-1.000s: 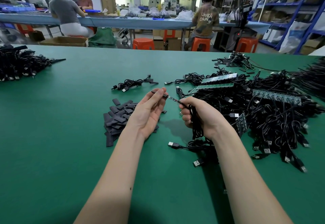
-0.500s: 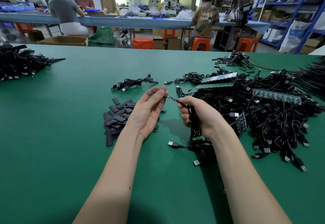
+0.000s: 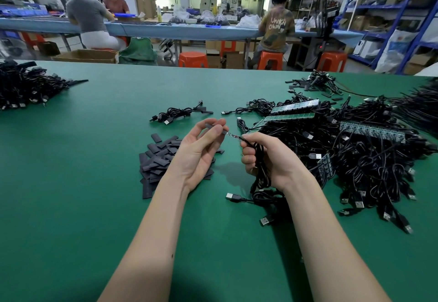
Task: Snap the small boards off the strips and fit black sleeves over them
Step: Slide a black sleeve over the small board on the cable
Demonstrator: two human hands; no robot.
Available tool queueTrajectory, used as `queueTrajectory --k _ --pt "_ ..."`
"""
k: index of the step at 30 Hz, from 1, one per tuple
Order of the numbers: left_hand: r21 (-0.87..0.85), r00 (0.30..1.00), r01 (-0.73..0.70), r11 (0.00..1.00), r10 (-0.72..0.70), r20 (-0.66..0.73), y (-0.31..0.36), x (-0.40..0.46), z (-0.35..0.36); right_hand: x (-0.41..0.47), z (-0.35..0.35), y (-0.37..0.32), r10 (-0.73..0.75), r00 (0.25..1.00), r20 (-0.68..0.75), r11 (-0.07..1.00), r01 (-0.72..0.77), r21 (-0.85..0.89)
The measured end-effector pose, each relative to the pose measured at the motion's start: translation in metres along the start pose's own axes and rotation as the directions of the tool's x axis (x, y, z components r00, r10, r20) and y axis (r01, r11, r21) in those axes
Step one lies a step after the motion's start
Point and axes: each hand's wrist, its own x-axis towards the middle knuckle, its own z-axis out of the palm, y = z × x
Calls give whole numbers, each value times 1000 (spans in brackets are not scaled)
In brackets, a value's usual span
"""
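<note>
My left hand [image 3: 198, 151] pinches a black sleeve [image 3: 211, 126] between thumb and fingertips, palm up. The sleeve sits over the end of a small board [image 3: 233, 135] that sticks out toward my right hand [image 3: 265, 157]. That hand grips the board's black cable [image 3: 259, 171], which hangs down in coils to USB plugs on the table. A pile of loose black sleeves [image 3: 158, 159] lies under and left of my left hand. Green board strips [image 3: 294, 109] rest on the heap of cables to the right.
A large tangle of black USB cables [image 3: 369, 159] covers the right of the green table [image 3: 83, 195]. A small cable bundle [image 3: 177, 113] lies ahead, another heap [image 3: 26, 86] at far left. Several people sit at a bench beyond the table's far edge.
My hands have stayed almost in place. The sleeve has slid a little further along the board toward my right hand.
</note>
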Motion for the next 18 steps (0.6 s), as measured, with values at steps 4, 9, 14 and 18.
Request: queueTrajectory --k 4,9,14,18 --pt "9 1000 -11 1000 11 -13 0 0 -1 1 0 0 -50 999 -11 997 49 -67" --pt "36 999 -35 999 36 -15 1 1 -3 1 2 1 -44 999 -28 996 42 -73" --pt "48 1000 -26 999 26 -1 1 0 -4 -1 2 -1 -61 998 -31 995 59 -84" --pt "71 1000 1 997 -2 16 -2 -1 -2 -1 3 -1 -82 997 14 985 83 -148"
